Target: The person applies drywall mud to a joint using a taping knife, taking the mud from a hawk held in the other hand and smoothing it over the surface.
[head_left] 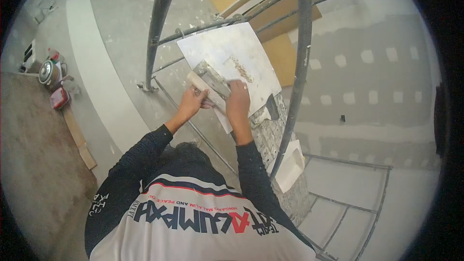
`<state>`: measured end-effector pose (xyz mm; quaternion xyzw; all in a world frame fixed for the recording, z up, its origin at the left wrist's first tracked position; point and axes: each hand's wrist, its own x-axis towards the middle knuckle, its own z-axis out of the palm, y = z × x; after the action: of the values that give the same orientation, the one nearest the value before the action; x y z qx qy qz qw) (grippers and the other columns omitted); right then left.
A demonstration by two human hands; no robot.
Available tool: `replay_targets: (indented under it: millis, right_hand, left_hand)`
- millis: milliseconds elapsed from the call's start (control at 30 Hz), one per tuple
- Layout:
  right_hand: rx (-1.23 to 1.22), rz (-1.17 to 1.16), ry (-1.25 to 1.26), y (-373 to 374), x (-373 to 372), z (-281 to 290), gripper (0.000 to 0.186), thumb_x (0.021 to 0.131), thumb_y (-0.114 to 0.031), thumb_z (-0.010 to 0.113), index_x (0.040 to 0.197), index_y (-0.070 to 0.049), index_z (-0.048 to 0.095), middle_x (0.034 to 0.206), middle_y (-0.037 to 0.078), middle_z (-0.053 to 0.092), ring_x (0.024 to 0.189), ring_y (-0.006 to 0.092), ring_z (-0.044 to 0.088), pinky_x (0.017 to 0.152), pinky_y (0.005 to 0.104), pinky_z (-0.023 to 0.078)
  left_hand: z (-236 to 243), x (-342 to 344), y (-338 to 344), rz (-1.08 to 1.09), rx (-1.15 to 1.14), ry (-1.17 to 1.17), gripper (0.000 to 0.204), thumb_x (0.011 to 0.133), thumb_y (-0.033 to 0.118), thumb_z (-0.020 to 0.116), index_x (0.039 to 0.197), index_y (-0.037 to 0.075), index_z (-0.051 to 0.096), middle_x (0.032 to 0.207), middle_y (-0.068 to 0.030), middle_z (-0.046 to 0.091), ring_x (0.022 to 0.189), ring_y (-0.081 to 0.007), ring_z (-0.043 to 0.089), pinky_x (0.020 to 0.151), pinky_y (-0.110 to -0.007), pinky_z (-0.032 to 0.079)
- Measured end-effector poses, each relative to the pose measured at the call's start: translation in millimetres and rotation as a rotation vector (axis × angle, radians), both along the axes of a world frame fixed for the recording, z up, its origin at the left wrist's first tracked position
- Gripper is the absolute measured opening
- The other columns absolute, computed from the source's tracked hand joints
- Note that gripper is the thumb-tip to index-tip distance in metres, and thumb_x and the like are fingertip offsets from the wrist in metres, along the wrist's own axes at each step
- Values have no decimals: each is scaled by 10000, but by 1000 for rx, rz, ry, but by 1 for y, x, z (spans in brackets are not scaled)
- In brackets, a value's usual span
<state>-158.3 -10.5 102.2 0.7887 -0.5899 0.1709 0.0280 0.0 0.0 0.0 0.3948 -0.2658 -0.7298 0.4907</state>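
My left hand [194, 100] is closed on the edge of a pale, flat strip [207, 87], thumb on top; whether it is paper or thin board I cannot tell. My right hand [238, 101] has its fingers curled at the end of a grey flat piece [216, 83], and what it grips is hidden. A white sheet hangs down between the hands. Beneath them lies a white board [263, 70] with a small scatter of tan crumbs [239, 69]. The board rests on a speckled plank [263, 137].
Grey scaffold posts [300, 53] rise beside the plank. A white tray-like piece [291, 166] lies at its near right end. A long white panel [94, 63], a lidded pot [47, 71] and a red container [59, 98] are on the floor at left. A patched grey wall [367, 77] stands right.
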Motion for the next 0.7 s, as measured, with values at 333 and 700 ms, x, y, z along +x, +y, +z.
replay_targets:
  millis: [333, 700]
  right_hand:
    - [125, 37, 151, 62, -18, -26, 190, 866, -66, 558, 1040, -36, 625, 1034, 141, 616, 988, 343, 626, 861, 443, 515]
    - [150, -6, 122, 19, -6, -32, 200, 859, -41, 560, 1030, -62, 661, 1031, 148, 656, 946, 366, 658, 807, 467, 540]
  left_hand:
    - [-13, 26, 5, -121, 130, -261, 449, 952, 236, 751, 1158, -106, 546, 906, -178, 723, 710, -228, 750, 551, -327, 620]
    - [-10, 18, -7, 53, -56, -226, 546, 940, 112, 735, 1273, -158, 397, 1033, -252, 670, 776, -288, 750, 586, -340, 655]
